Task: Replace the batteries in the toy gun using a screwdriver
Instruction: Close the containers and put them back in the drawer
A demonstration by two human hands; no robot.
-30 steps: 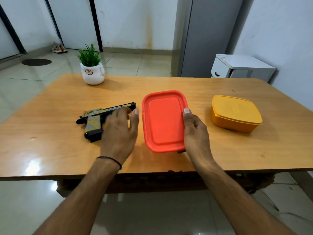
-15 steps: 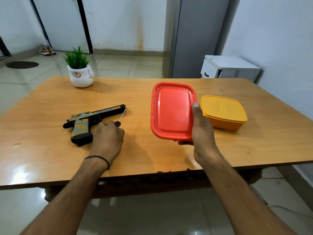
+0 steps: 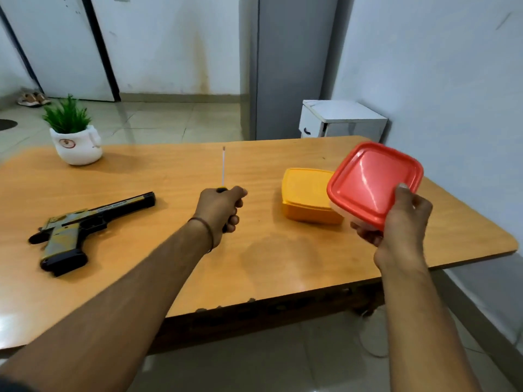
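Observation:
The black and gold toy gun (image 3: 85, 226) lies on its side at the left of the wooden table (image 3: 169, 250). My left hand (image 3: 219, 210) grips the handle of a thin screwdriver (image 3: 223, 169) above the middle of the table, its shaft pointing up and away. My right hand (image 3: 402, 224) holds a red-lidded box (image 3: 373, 182) tilted in the air over the table's right end, thumb on the lid and fingers underneath.
A yellow lidded box (image 3: 305, 198) stands on the table just left of the red one. A white pot with a green plant (image 3: 75, 140) sits at the far left corner. A small white cabinet (image 3: 339, 118) and a grey fridge (image 3: 283, 66) stand behind the table.
My left hand has lifted the screwdriver off the table beside the gun and moved right. My right hand has carried the red-lidded box up and to the right, past the yellow box.

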